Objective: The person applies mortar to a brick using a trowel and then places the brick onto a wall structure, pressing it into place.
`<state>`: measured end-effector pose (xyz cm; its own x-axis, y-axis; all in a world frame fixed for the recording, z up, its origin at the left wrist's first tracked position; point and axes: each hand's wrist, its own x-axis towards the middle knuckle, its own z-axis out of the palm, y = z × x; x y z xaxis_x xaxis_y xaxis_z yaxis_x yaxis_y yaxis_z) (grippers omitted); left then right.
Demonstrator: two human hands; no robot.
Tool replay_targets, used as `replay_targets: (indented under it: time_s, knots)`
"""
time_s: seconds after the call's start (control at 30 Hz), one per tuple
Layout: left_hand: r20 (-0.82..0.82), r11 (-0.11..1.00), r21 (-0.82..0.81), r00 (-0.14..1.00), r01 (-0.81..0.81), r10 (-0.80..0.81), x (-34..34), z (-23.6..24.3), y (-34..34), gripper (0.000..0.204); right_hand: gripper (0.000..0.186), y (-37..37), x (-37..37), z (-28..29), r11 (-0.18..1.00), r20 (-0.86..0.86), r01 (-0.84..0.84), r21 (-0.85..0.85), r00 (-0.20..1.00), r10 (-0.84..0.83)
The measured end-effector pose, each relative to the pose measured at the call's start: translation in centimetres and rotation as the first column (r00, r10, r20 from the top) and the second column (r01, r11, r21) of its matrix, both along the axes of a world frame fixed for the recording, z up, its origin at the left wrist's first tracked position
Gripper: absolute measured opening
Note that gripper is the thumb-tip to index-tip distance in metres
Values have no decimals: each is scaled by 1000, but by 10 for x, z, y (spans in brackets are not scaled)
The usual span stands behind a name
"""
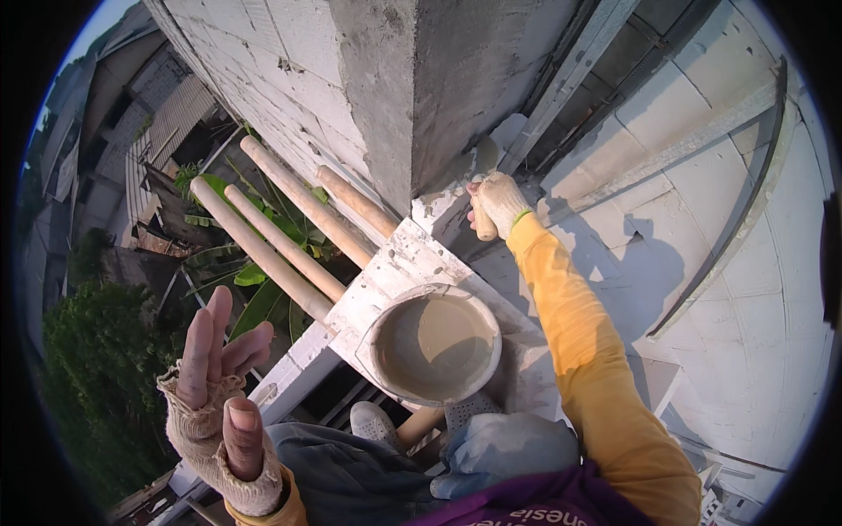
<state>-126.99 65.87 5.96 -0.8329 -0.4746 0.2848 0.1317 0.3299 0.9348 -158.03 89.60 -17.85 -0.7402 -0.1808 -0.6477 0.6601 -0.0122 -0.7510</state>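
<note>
My right hand (498,203), in a knitted glove and yellow sleeve, grips the wooden handle of a trowel (484,158) whose blade lies against the base of a grey concrete column (421,88), by a lump of mortar. My left hand (219,368), in a fingerless knitted glove, is raised at the lower left with fingers spread and holds nothing. A round bucket (434,344) of grey mortar stands on a white block platform (386,272) between my hands.
Several wooden scaffold poles (272,237) jut out left from under the platform over a long drop to roofs and green plants. White block wall (263,61) rises behind. White block surface (719,263) spreads right. My shoes (377,422) rest below the bucket.
</note>
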Motion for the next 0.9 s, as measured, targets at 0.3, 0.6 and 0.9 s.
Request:
replay_targets:
  time_s: [0.3,0.6,0.9]
  knots:
    - [17,994,40,995,99,-100,-6,-3,4,82,30,-45,91,25,994,21,-109,-21,994,109]
    - [33,997,31,997,65,-66,1,9,5,83,31,-42,106,17,993,-5,-70,-91,998,70]
    - [-17,1000,-15,999,28,-28,4,-4,-4,92,34,34,77,62,878,-98,-462,123,875,474]
